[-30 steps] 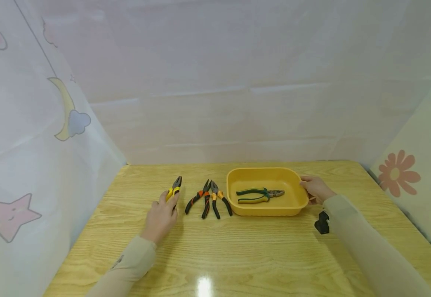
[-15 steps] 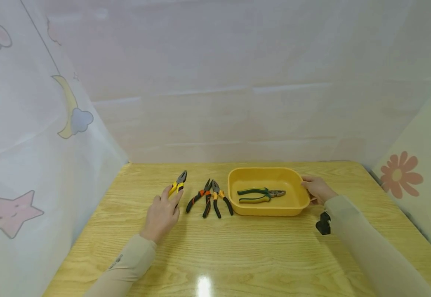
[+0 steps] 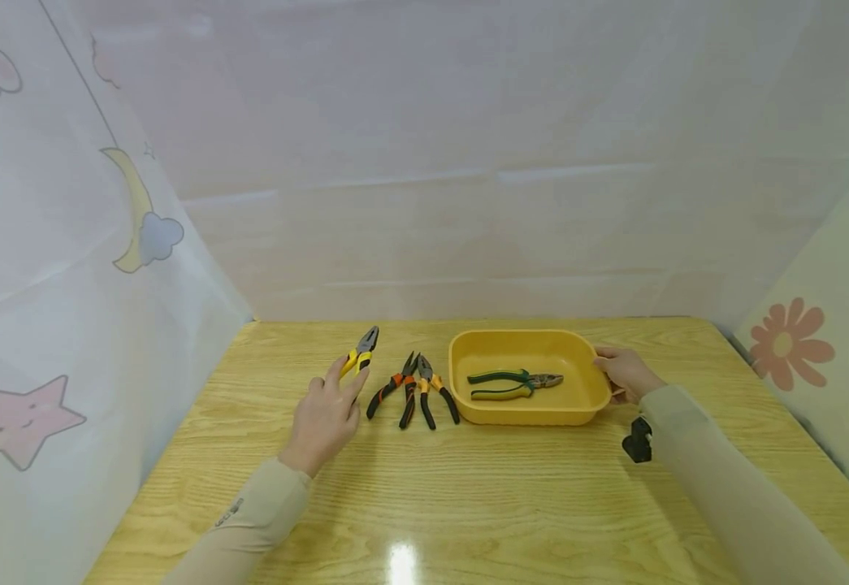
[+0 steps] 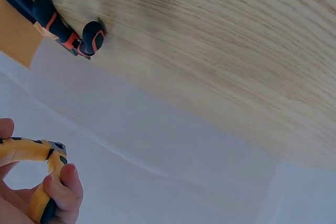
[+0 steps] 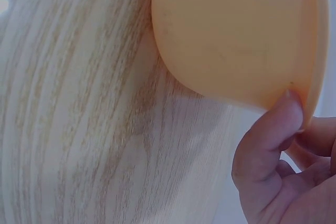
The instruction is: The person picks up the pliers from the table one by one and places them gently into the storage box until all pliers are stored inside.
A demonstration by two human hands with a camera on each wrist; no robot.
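Observation:
My left hand [image 3: 324, 422] grips yellow-and-black combination pliers [image 3: 368, 340] by the handles, jaws pointing away from me. In the left wrist view, fingers [image 4: 71, 179] curl round one spread handle [image 4: 55, 163]. At the right, my right hand [image 3: 625, 372] pinches the end rim of a yellow plastic basin [image 3: 526, 417]; the thumb [image 5: 286, 111] presses on the outer wall in the right wrist view. Green-and-yellow pliers [image 3: 500, 393] lie in the basin. Between left hand and basin rest orange-and-black long-nose pliers [image 3: 396, 382] and yellow-orange-and-black pliers [image 3: 425, 373], both with handles spread.
The wooden table [image 3: 468, 504] ends at a pale cloth backdrop [image 3: 424, 244] at the back, with printed cloth at both sides. A black device [image 3: 638, 440] sits at the right wrist, just above the table.
My left hand has lifted the yellow-and-black pliers and shifted them slightly right and away from me. The right hand keeps its hold on the basin, which has hardly moved.

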